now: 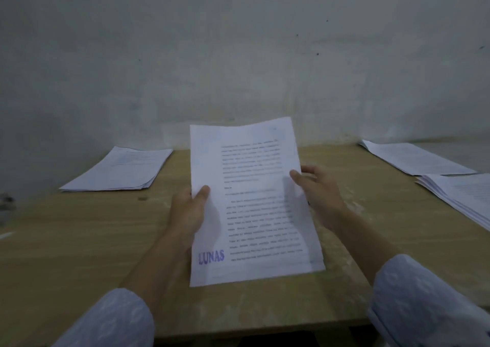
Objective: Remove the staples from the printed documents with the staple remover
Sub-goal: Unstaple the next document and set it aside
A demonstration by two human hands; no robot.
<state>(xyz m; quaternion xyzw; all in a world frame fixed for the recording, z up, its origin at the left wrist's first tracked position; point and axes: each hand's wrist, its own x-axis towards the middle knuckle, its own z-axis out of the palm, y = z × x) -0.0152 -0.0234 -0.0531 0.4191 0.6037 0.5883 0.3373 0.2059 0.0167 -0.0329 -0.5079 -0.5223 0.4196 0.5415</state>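
Two hands grip one printed document above the counter.
Left hand and right hand pinch its sides; find the staple before fetching the remover.

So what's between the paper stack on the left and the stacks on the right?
In the head view, the held document stands between the left stack and the right stacks, gripped by the left hand and right hand above bare table.
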